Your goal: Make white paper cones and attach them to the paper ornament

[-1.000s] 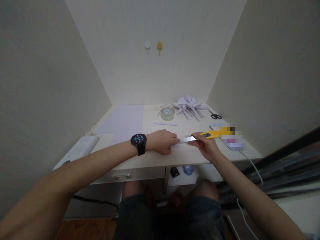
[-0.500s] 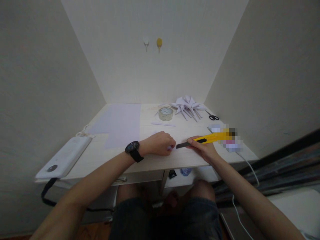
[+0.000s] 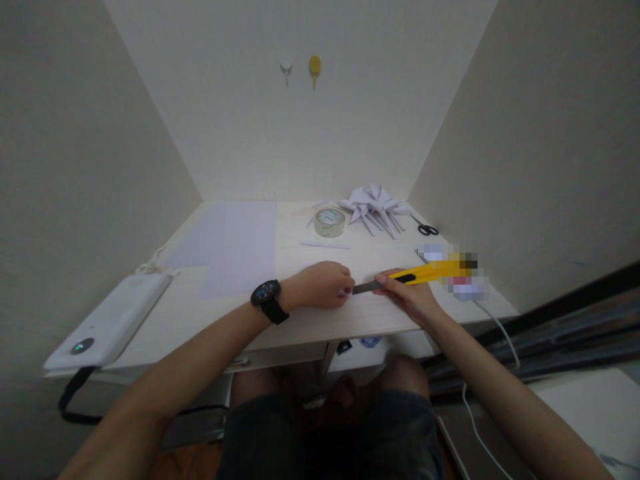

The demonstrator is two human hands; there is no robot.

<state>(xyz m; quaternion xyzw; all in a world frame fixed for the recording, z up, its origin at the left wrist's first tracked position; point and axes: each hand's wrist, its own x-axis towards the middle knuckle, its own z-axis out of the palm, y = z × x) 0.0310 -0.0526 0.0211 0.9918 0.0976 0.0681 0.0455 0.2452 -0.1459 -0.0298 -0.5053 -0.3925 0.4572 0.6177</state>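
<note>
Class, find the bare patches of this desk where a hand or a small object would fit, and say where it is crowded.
Bare desk lies between the power bank and the left hand, and between the paper strip and both hands. The far right is crowded: tape roll, folded paper, scissors.

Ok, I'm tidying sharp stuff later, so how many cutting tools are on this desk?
2: the yellow utility knife in the right hand near the front edge, and black-handled scissors at the back right. Others may be hidden.
</note>
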